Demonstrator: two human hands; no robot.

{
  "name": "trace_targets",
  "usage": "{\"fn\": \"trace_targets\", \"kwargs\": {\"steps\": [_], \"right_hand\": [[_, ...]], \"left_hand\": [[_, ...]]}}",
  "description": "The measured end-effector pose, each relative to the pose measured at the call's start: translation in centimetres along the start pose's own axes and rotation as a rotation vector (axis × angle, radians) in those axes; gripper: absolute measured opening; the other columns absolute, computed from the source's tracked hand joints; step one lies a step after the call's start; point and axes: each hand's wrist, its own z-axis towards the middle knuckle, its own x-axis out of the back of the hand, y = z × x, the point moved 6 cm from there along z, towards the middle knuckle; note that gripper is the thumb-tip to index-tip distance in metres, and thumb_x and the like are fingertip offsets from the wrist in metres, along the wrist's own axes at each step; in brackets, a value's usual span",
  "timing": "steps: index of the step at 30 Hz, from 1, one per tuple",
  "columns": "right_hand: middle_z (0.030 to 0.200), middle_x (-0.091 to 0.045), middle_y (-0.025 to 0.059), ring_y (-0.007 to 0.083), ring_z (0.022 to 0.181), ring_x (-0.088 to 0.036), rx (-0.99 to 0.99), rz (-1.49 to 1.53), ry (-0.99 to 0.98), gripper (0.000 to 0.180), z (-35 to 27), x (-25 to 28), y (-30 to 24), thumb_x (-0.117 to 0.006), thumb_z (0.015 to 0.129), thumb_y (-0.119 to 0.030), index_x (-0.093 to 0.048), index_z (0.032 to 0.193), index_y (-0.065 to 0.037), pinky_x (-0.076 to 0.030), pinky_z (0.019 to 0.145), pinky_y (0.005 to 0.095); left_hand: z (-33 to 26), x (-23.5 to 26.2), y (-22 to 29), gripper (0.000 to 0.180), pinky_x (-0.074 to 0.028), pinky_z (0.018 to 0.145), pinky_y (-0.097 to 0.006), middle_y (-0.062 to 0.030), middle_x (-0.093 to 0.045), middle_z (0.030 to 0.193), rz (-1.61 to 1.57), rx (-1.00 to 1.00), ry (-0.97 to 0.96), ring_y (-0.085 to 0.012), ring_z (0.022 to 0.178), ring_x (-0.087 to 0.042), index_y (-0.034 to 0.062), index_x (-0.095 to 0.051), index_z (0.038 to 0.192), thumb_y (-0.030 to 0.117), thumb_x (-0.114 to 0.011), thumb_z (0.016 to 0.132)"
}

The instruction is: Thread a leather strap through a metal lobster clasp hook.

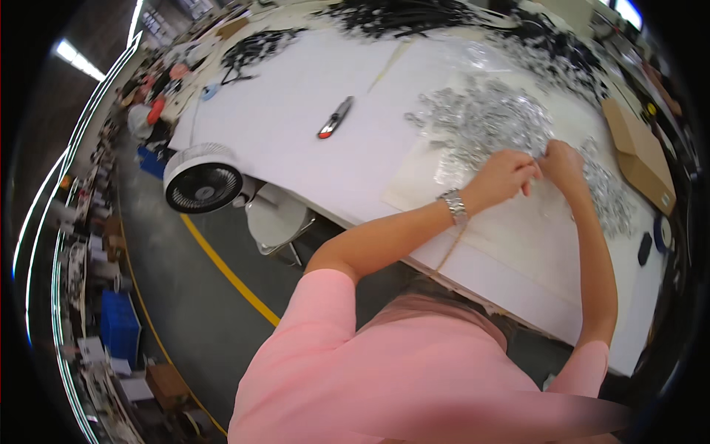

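My left hand (506, 177), with a silver watch (454, 206) on its wrist, is over the white table beside a pile of small shiny silver pieces (488, 118). Its fingers are bent and pressed together. Close by on the right, my right hand (562, 163) is also closed, its fingertips nearly meeting those of the left. Whatever is between the fingers is too small to make out. A second heap of silver pieces (610, 196) lies to the right of my right hand.
A utility knife (336, 118) with a red end lies left of the pile. Bundles of black straps (399, 16) line the far side. A cardboard box (642, 159) stands at the right edge, near a tape roll (663, 233). Left of the table are a fan (203, 181) and white stool (277, 218).
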Motion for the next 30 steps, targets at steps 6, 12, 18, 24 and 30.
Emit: {"fn": "trace_targets", "kwargs": {"steps": [6, 12, 18, 24, 30], "right_hand": [[0.088, -0.070, 0.0193, 0.0401, 0.085, -0.069, 0.076, -0.104, 0.042, 0.018, 0.9, -1.5, 2.8, -0.073, 0.074, -0.017, -0.066, 0.083, -0.004, -0.053, 0.076, 0.0480], [0.084, -0.069, 0.0166, 0.0332, 0.076, -0.068, 0.053, 0.059, 0.033, 0.014, -1.5, 0.8, 1.3, -0.071, 0.078, -0.013, -0.064, 0.083, -0.002, -0.054, 0.071, 0.0426], [0.086, -0.069, 0.0063, 0.0120, 0.068, -0.065, -0.165, 1.211, -0.325, 0.019, -5.9, 2.8, 0.0, -0.063, 0.095, -0.015, -0.066, 0.106, -0.001, -0.054, 0.064, 0.0283], [0.102, -0.069, 0.0076, 0.0098, 0.074, -0.063, -0.232, 1.879, -0.582, 0.031, -10.4, -1.4, -0.1, -0.057, 0.106, -0.031, -0.060, 0.122, -0.003, -0.056, 0.067, 0.0282], [0.101, -0.071, 0.0120, 0.0119, 0.075, -0.064, -0.326, 1.936, -0.685, 0.035, -11.6, -1.1, -2.4, -0.051, 0.107, -0.031, -0.063, 0.121, -0.001, -0.057, 0.071, 0.0316]], "left_hand": [[0.6, 0.2, -0.5, 0.023, -0.053, 0.057, -0.030, -0.0087, -0.071, 0.063, 0.022, -0.142, 0.117, -0.0134, 0.057, -0.068, -0.0019, -0.074, 0.085, 0.013, -0.058, 0.093], [1.6, 2.5, -2.0, 0.021, -0.054, 0.061, -0.030, -0.0097, -0.071, 0.065, -0.014, -0.092, 0.188, -0.0147, 0.058, -0.068, -0.0019, -0.074, 0.085, 0.012, -0.060, 0.090], [1.4, 2.4, -1.4, 0.020, -0.054, 0.062, -0.029, -0.0095, -0.073, 0.070, 0.125, -0.238, 0.210, -0.0135, 0.061, -0.068, -0.0009, -0.074, 0.088, 0.018, -0.068, 0.089], [0.5, 0.7, 0.5, 0.020, -0.051, 0.060, -0.026, -0.0050, -0.073, 0.071, -0.016, -0.056, -0.078, -0.0091, 0.061, -0.065, 0.0024, -0.075, 0.087, 0.022, -0.072, 0.090], [1.0, 1.0, -0.1, 0.019, -0.047, 0.055, -0.026, -0.0026, -0.069, 0.068, 0.112, 0.016, -0.080, -0.0068, 0.059, -0.059, 0.0009, -0.073, 0.083, 0.019, -0.073, 0.089]]}}
